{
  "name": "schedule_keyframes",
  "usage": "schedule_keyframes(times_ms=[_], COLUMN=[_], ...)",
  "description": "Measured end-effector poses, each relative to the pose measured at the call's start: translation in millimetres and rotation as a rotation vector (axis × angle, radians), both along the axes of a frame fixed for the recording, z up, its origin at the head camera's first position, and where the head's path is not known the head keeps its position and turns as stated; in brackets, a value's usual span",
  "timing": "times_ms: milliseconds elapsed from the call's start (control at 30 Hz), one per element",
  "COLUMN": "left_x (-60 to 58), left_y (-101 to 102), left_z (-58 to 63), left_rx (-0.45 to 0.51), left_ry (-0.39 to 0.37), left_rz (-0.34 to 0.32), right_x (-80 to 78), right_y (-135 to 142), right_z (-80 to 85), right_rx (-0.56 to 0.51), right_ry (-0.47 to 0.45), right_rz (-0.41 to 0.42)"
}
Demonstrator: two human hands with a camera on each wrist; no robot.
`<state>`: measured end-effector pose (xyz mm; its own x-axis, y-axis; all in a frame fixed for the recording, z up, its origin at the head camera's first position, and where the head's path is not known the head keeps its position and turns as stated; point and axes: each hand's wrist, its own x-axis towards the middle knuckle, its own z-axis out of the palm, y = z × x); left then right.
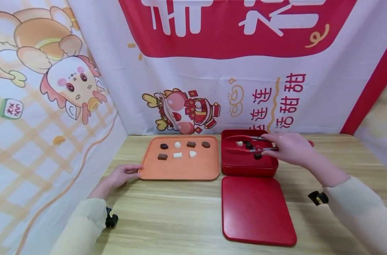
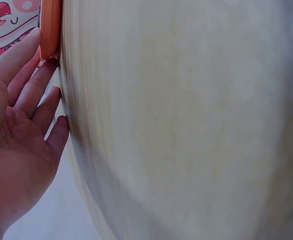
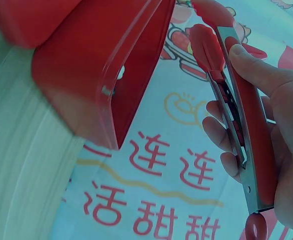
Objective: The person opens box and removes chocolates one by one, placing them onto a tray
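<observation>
My left hand (image 1: 123,175) pinches the near left corner of an orange tray (image 1: 187,171), its thumb and fingertips at the rim. In the left wrist view, that hand (image 2: 26,120) has lightly bent fingers, with the tray's edge (image 2: 49,30) at their tips. On the tray sit several dark and white chocolates (image 1: 191,144) in two rows. My right hand (image 1: 289,147) grips red and steel tongs (image 1: 244,137) above a red box (image 1: 249,170). The tongs' red tips stand apart, with no piece seen between them. Several dark and white chocolates (image 1: 258,156) lie in the box.
A red lid (image 1: 257,210) lies flat in front of the box. Tray, box and lid rest on a wooden table (image 1: 161,216). A printed cloth (image 1: 193,71) hangs behind, and another cartoon cloth (image 1: 69,88) rises along the left side.
</observation>
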<state>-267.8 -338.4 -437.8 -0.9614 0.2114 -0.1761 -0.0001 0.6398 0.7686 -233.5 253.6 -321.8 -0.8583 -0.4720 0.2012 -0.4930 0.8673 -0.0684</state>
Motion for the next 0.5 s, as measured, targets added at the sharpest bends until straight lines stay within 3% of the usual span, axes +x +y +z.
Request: schedule_keyframes(times_ms=[500], left_x=[2.7], left_y=[1], left_z=[0.9], left_rx=[0.014], left_ry=[-0.001], left_rz=[0.004], right_x=[12.0], right_y=[39], right_z=[10.8], right_rx=[0.05], right_ry=[-0.066], right_rz=[-0.062])
